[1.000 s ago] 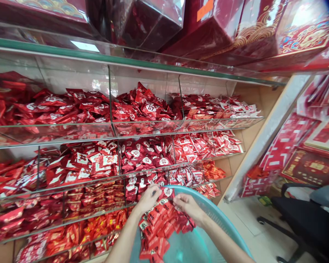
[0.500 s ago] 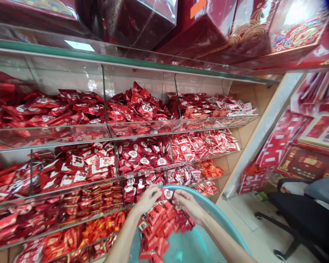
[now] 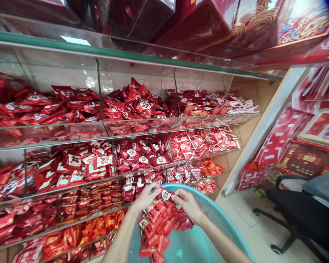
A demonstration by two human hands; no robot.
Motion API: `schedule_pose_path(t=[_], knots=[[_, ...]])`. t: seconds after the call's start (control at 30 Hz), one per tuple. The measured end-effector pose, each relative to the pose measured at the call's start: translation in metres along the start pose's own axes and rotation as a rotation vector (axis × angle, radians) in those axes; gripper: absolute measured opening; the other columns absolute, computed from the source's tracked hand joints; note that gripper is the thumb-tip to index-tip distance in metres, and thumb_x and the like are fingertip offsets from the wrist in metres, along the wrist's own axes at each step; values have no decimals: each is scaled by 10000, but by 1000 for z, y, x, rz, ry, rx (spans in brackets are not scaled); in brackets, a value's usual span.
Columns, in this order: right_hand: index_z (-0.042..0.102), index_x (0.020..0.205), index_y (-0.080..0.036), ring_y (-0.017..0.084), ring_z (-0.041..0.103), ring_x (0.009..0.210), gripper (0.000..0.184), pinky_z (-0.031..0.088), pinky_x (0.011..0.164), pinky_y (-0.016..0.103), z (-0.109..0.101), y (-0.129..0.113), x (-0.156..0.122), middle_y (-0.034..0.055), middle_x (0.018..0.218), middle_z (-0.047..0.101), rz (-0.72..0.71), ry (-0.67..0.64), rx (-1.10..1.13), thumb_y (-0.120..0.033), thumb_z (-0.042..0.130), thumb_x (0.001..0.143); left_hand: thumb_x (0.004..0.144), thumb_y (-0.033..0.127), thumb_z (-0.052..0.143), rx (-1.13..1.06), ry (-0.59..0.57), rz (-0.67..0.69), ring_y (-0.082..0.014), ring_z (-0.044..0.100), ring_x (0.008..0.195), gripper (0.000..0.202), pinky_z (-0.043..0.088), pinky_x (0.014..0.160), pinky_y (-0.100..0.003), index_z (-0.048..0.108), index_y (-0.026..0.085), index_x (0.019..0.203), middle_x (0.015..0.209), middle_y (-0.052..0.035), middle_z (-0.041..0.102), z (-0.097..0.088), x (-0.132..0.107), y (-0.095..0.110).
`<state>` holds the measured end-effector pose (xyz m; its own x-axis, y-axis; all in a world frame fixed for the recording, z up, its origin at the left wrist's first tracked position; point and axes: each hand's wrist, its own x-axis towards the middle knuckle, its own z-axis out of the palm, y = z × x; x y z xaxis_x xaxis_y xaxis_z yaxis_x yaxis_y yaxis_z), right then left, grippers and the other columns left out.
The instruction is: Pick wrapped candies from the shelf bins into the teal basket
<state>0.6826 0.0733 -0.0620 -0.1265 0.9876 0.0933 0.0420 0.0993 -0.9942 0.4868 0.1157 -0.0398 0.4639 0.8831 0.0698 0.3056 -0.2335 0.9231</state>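
Thumb and fingertips of the left hand [image 3: 147, 198] are pinching one edge of a small dark-red shiny packet with a round white label [image 3: 166, 195], and the right hand [image 3: 188, 204] has the opposite edge the same way. The packet is held up over a big round teal plastic basin [image 3: 190, 245], right above a heap of flat bright-red packets with black lettering [image 3: 157, 213] lying inside it. Honestly, barely anything has changed this past second: same packet, same two-handed hold, label tipped a touch, view of the wood-sided, glass-fronted shelving [image 3: 250, 89] drifting slightly. I'd call it a pause mid-handling, since neither hand has let go.
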Motion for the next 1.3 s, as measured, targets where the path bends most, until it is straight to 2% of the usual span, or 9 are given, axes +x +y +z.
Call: schedule_pose_path(t=[0.17,0.33,0.53,0.67,0.87,0.97,1.13,1.3], knots=[[503,661,-185,102,451,545,318,333,550,239,0,0,1,-25,597,556,31,4,-8,-487,575,732,816,452,424,22,31,40,-118,511,852,290,395,800,-221,507,181,756,909,7,588,1,4,-6],[501,642,-185,119,503,570,344,379,580,255,-3,-3,0,-11,604,582,62,12,48,-509,602,697,810,444,443,50,95,53,-110,509,811,283,400,777,-205,518,177,752,835,8,579,4,8,-8],[515,649,-178,132,554,617,350,419,615,256,-39,-16,-4,-6,617,595,88,158,63,-499,655,647,792,493,455,25,109,-15,-131,526,928,325,392,857,-237,570,210,903,991,3,586,9,7,-7],[501,632,-179,143,579,602,391,431,604,264,-64,-16,-12,-3,605,615,212,177,43,-510,699,569,772,500,485,89,134,-6,-144,525,957,329,377,890,-261,591,214,897,1013,-9,572,10,8,-12],[508,640,-193,167,613,632,402,442,611,275,-73,4,-31,6,626,651,367,144,36,-523,707,524,766,502,496,164,131,33,-137,529,949,321,358,915,-256,609,202,782,978,-14,555,10,12,-16],[511,625,-197,181,626,678,403,444,636,277,-73,16,-33,22,650,667,394,187,55,-530,706,509,764,514,496,180,125,24,-136,525,967,332,346,928,-248,612,203,774,995,-14,549,11,11,-14],[479,586,-188,220,640,686,478,450,623,295,-72,41,-30,39,616,658,446,246,45,-549,734,404,762,532,491,202,122,11,-134,526,971,343,346,928,-238,612,212,775,1014,-6,545,11,11,-13],[469,572,-182,225,640,659,476,455,606,299,-75,59,-29,41,577,643,435,233,60,-547,723,405,761,547,485,216,116,12,-132,531,969,355,352,923,-235,612,215,774,1025,-5,546,11,10,-13]])
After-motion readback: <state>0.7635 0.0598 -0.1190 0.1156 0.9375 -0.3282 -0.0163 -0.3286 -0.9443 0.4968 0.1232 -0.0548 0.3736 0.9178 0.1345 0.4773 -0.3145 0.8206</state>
